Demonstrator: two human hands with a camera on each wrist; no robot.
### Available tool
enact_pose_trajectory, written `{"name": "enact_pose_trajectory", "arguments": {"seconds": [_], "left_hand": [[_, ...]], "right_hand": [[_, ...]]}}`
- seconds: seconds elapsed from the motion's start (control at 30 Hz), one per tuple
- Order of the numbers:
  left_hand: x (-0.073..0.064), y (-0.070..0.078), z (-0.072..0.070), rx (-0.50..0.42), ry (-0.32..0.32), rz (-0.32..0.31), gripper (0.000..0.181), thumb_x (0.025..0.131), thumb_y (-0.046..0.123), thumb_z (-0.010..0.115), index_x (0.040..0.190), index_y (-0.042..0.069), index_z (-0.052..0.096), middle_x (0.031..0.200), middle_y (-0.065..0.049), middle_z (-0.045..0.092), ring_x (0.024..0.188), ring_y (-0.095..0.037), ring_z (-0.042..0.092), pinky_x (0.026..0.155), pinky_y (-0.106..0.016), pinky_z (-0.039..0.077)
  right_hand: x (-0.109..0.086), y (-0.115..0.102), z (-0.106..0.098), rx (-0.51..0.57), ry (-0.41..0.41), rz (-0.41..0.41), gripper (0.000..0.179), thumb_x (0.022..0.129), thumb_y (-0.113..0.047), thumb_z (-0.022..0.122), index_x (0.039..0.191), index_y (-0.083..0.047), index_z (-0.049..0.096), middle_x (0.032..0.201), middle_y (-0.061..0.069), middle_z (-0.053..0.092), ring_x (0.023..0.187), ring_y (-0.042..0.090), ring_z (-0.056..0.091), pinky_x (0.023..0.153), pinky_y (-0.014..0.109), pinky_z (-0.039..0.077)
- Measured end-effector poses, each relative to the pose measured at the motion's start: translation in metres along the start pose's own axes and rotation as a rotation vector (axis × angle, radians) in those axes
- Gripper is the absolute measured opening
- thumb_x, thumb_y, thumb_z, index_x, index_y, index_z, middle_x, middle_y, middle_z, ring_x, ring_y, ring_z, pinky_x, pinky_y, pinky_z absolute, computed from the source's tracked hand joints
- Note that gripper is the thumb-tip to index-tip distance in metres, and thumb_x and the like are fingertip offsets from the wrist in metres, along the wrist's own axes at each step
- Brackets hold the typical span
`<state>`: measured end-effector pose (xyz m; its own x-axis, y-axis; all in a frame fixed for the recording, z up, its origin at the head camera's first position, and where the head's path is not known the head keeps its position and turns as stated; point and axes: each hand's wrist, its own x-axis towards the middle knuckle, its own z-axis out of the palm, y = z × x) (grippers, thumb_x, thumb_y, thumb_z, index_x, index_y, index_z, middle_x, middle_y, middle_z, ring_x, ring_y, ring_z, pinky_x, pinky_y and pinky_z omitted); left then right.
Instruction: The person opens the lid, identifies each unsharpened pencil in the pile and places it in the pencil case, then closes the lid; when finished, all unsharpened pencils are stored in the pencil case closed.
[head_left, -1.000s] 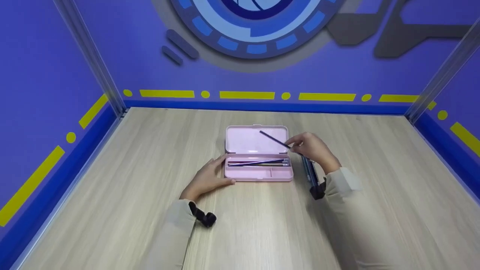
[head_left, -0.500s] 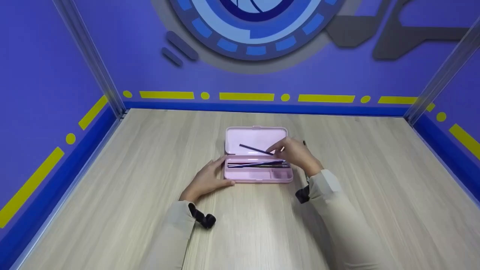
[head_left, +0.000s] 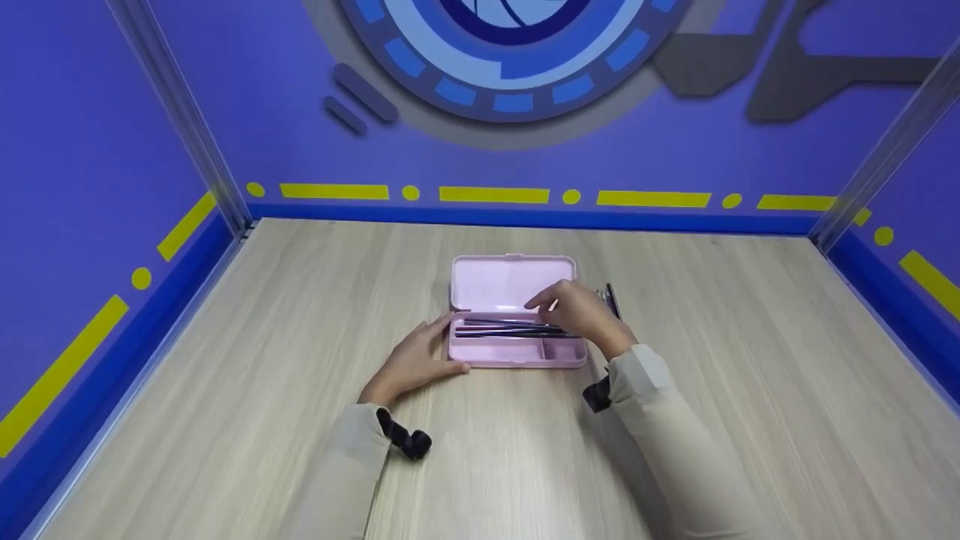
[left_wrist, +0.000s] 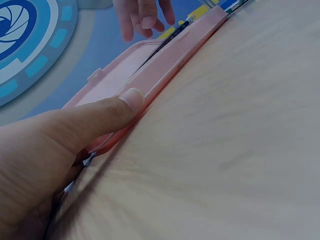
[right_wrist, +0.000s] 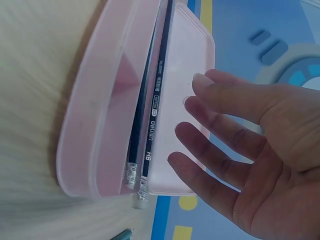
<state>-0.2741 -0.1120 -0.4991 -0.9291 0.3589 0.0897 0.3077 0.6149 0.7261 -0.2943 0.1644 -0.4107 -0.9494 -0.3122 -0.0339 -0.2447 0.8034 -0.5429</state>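
Observation:
An open pink pencil case (head_left: 495, 350) lies on the table with its lid (head_left: 487, 283) tilted back. Several dark pencils (head_left: 502, 330) rest lengthwise in its rear compartment; a black HB pencil (right_wrist: 154, 107) lies topmost in the right wrist view, its eraser end at the case's right end. My left hand (head_left: 412, 361) grips the case's left end, the thumb (left_wrist: 107, 112) against the front wall. Above the right half, my right hand (head_left: 585, 313) has loosely bent, spread fingers, with nothing between them. In the head view it hides the pencils' right ends.
More pencils or pens (head_left: 613, 300) lie on the table to the right of the case, partly behind my right hand. Blue printed panels (head_left: 495, 165) wall the wooden table (head_left: 300, 300) at the back and sides.
My right hand has moved left from beside the case to over it, lowered the black pencil into the rear compartment and let go. The left hand has stayed on the case.

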Motion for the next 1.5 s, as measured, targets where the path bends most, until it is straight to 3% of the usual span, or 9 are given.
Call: {"name": "enact_pose_trajectory", "arguments": {"seconds": [0.17, 0.43, 0.67, 1.0, 1.5], "left_hand": [[-0.003, -0.001, 0.0, 0.001, -0.016, -0.024, 0.094, 0.072, 0.048, 0.081, 0.15, 0.024, 0.035, 0.155, -0.007, 0.035, 0.142, -0.041, 0.027, 0.115, -0.056, 0.025], [-0.001, 0.0, -0.001, -0.007, -0.008, -0.001, 0.093, 0.073, 0.047, 0.08, 0.15, 0.02, 0.035, 0.154, -0.01, 0.036, 0.142, -0.041, 0.029, 0.114, -0.056, 0.026], [-0.001, 0.0, -0.001, -0.007, -0.005, -0.009, 0.093, 0.074, 0.047, 0.08, 0.15, 0.02, 0.035, 0.154, -0.01, 0.036, 0.142, -0.039, 0.029, 0.115, -0.056, 0.026], [0.001, 0.0, 0.001, -0.001, -0.008, -0.018, 0.093, 0.073, 0.048, 0.08, 0.15, 0.023, 0.035, 0.154, -0.008, 0.036, 0.143, -0.04, 0.027, 0.115, -0.056, 0.024], [0.001, -0.002, 0.001, 0.006, -0.01, -0.023, 0.093, 0.072, 0.05, 0.08, 0.15, 0.025, 0.035, 0.155, -0.007, 0.035, 0.143, -0.039, 0.027, 0.115, -0.057, 0.025]], "right_hand": [[-0.003, 0.005, 0.0, 0.015, -0.009, 0.012, 0.023, 0.085, -0.002, 0.068, 0.107, -0.006, 0.074, 0.097, 0.009, 0.073, 0.083, 0.019, 0.065, 0.076, 0.036, 0.057], [-0.011, 0.029, -0.013, 0.057, 0.045, 0.007, 0.024, 0.087, 0.0, 0.065, 0.11, -0.001, 0.072, 0.099, 0.015, 0.072, 0.088, 0.024, 0.066, 0.08, 0.039, 0.058], [-0.016, 0.047, -0.018, 0.076, 0.07, -0.019, 0.024, 0.085, 0.002, 0.065, 0.108, 0.004, 0.071, 0.099, 0.019, 0.071, 0.086, 0.026, 0.065, 0.074, 0.038, 0.059], [-0.017, 0.048, -0.016, 0.112, 0.05, 0.045, 0.024, 0.087, -0.001, 0.065, 0.11, 0.0, 0.071, 0.103, 0.017, 0.071, 0.087, 0.024, 0.065, 0.077, 0.036, 0.059], [-0.02, 0.056, -0.016, 0.112, 0.078, -0.04, 0.023, 0.085, 0.0, 0.064, 0.106, 0.004, 0.071, 0.1, 0.019, 0.072, 0.087, 0.027, 0.067, 0.073, 0.037, 0.058]]}}
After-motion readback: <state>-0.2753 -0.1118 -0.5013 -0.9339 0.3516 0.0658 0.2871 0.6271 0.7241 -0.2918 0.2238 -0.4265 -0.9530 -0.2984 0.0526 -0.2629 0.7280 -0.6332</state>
